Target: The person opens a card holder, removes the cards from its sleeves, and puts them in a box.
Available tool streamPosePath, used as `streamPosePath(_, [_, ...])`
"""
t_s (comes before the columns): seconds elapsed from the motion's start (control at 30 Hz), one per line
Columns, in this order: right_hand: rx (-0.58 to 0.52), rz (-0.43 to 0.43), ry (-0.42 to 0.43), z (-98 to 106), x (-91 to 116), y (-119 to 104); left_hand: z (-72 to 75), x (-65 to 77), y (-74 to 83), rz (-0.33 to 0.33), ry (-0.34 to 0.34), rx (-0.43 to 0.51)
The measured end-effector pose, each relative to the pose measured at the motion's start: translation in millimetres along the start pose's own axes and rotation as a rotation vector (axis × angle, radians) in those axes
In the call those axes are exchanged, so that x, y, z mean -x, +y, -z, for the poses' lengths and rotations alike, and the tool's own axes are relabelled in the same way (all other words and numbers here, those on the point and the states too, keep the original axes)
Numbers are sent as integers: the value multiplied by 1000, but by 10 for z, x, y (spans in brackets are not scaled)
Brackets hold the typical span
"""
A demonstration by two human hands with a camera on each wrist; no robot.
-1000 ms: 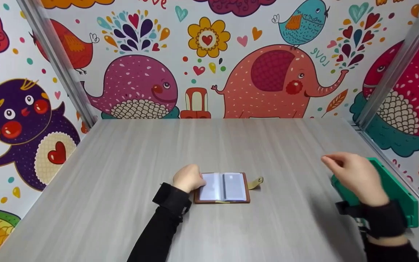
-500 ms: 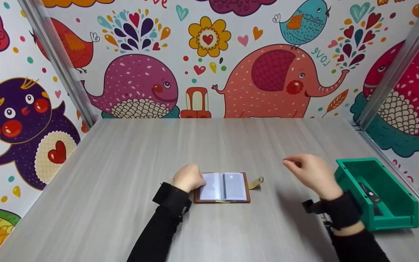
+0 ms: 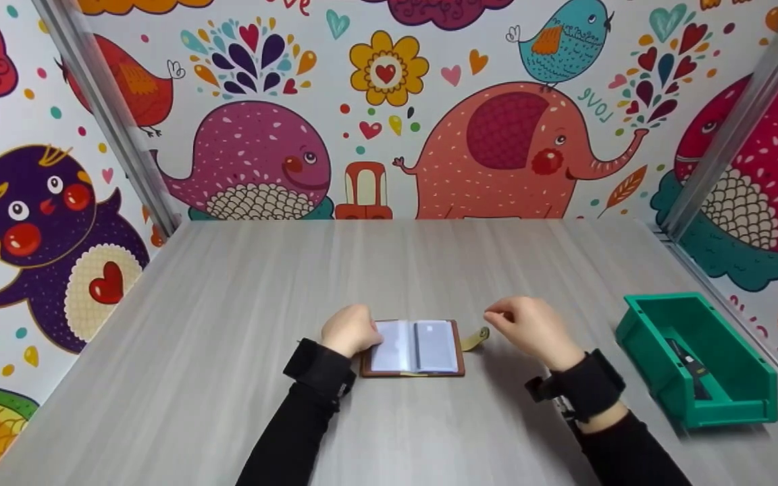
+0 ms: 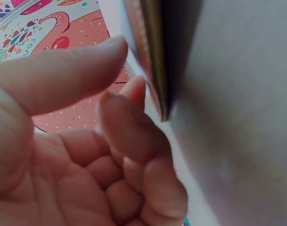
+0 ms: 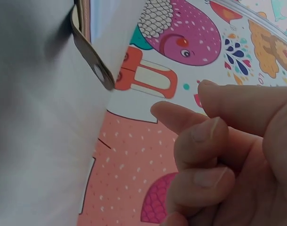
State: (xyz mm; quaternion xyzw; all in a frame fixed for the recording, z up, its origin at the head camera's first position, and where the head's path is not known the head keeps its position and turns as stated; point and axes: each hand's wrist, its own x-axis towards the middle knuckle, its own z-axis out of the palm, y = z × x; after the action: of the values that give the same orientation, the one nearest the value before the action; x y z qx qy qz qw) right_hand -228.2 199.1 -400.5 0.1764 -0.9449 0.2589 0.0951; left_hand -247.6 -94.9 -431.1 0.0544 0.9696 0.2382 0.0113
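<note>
An open brown card holder (image 3: 460, 347) with clear plastic sleeves lies in the middle of the table in the head view. A pale snap strap (image 3: 475, 339) sticks out from its right side. My left hand (image 3: 348, 331) holds the holder's left edge, thumb over the left page and fingers bent at the edge. In the left wrist view the thumb and fingertips are right at the brown cover (image 4: 150, 52). Just right of the strap hovers my right hand (image 3: 534, 331), holding nothing. Its index finger reaches forward with a gap to the thumb, while the other fingers are curled.
A green bin (image 3: 730, 413) stands at the table's right side, with a dark flat item (image 3: 686, 361) inside. Patterned walls (image 3: 497, 182) enclose the back and both sides of the table (image 3: 294, 270).
My right hand has moved left from over the green bin to beside the strap, leaving the bin in full view. The left hand and the card holder have stayed put.
</note>
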Motion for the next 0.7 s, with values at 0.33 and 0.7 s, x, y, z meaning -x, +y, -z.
streamPosePath(0.33, [21,-16,-55,-195,-90,-83,0,-6,-2,16,0,1])
streamPosePath(0.7, [52,3,-105,-351,-176,-161,22,23,19,3,-1,22])
